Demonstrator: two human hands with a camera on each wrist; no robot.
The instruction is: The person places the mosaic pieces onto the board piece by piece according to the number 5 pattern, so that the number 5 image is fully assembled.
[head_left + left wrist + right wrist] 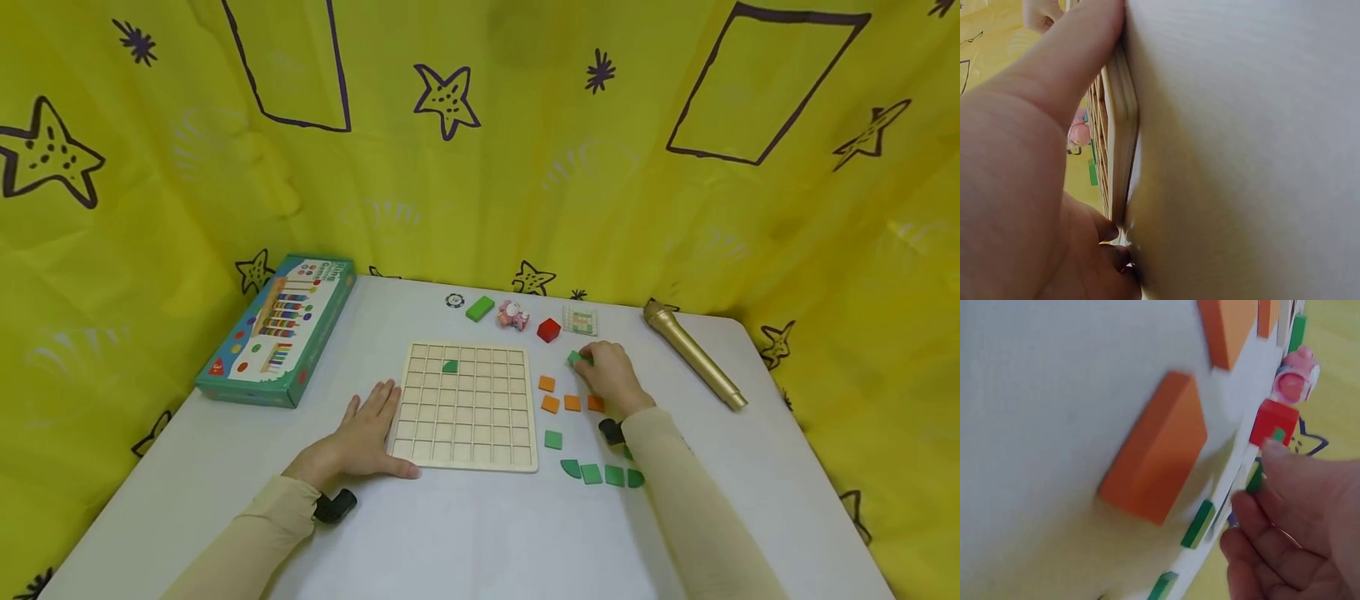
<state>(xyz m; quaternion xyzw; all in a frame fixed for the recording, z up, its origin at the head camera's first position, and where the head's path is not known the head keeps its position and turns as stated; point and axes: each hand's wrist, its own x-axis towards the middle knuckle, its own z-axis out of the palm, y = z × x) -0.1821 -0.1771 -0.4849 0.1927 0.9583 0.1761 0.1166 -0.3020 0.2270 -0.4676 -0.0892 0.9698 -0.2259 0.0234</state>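
Beige sleeves (693,508) were closest, left hand (362,437) uncurled against the left edge of the board (463,433), probably so that wouldn't slide, while the right hand (615,377) pinched a green tile (575,358) toward the far edge of the table (465,542), I guess because it was small.

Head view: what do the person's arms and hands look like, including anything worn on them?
Both arms have long, plain beige sleeves: the left sleeve and right sleeve end near the wrists. A small black device sits at the left wrist, another at the right. The left hand and right hand wear no gloves. I see no cables.
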